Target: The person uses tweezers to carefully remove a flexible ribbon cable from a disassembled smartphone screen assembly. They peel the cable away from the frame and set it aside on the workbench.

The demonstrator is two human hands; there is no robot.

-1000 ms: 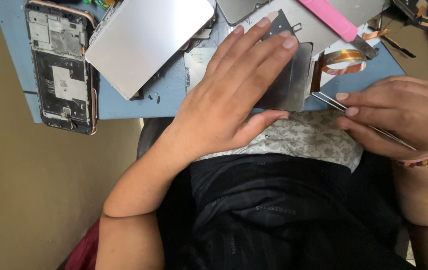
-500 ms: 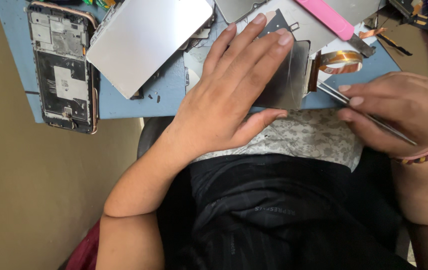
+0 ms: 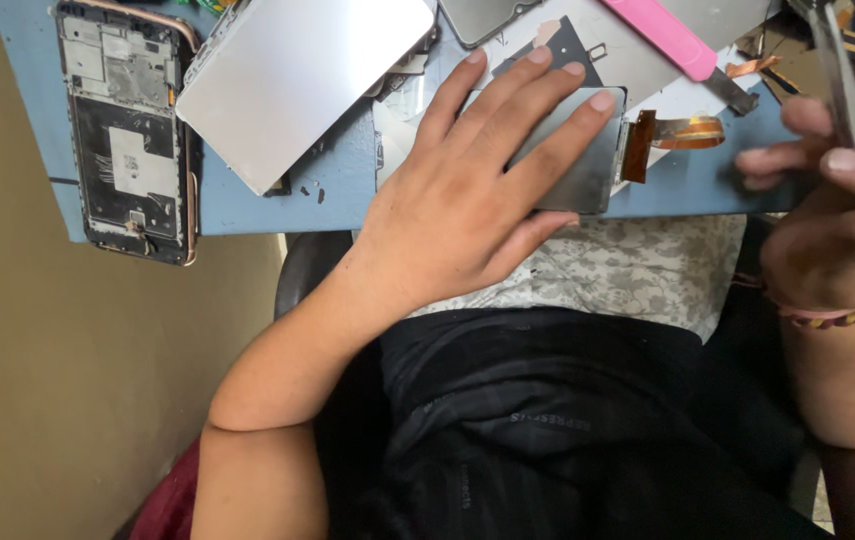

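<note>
My left hand lies flat, fingers spread, on a grey phone display panel at the near edge of the blue work mat. An orange flex cable sticks out of the panel's right side. At the right edge of the view my right hand is raised off the mat and grips metal tweezers, which point up and away from the panel.
An opened phone frame lies at the mat's left end. A silver metal plate rests beside it. A pink-handled tool and more parts lie at the back. A patterned cloth covers my lap below the mat.
My right hand has lifted the tweezers away from the flex cable and moved right and up. My left hand still presses the panel.
</note>
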